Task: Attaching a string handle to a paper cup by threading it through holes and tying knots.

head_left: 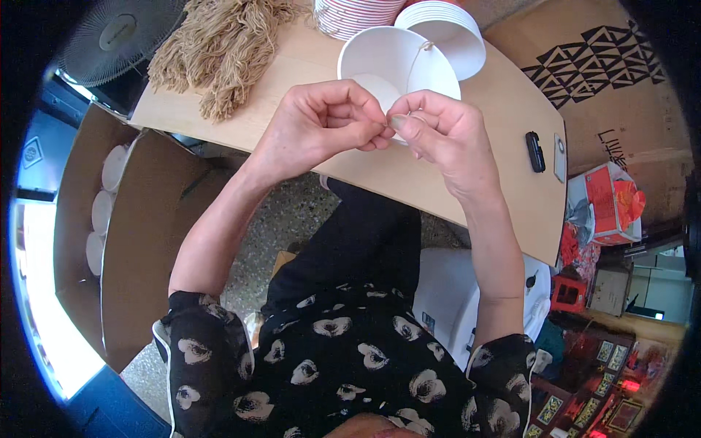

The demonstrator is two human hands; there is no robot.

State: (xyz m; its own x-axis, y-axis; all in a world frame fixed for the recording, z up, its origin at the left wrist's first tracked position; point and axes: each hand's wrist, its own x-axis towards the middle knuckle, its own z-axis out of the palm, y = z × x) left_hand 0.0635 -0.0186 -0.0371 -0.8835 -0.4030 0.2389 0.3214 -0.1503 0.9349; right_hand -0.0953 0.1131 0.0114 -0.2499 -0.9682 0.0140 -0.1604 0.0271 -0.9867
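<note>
A thin cord (426, 46) was knotted near the rim of a white cup (359, 57) on the surface (500, 142), and ran down the cup toward the hands. The left hand (314, 128) and right hand (449, 139) were each closed in a pinch, thumb against fingers, their tips meeting in front of the cup; what lay between the tips was too small to tell. A second cup (467, 45) was just behind the first, to its right, near a stack of cups (354, 16). Tan yarn (226, 55) lay in a heap to the left, and a black case (535, 152) near the right edge. Beyond were a fan (117, 36) and an open carton (150, 233).
</note>
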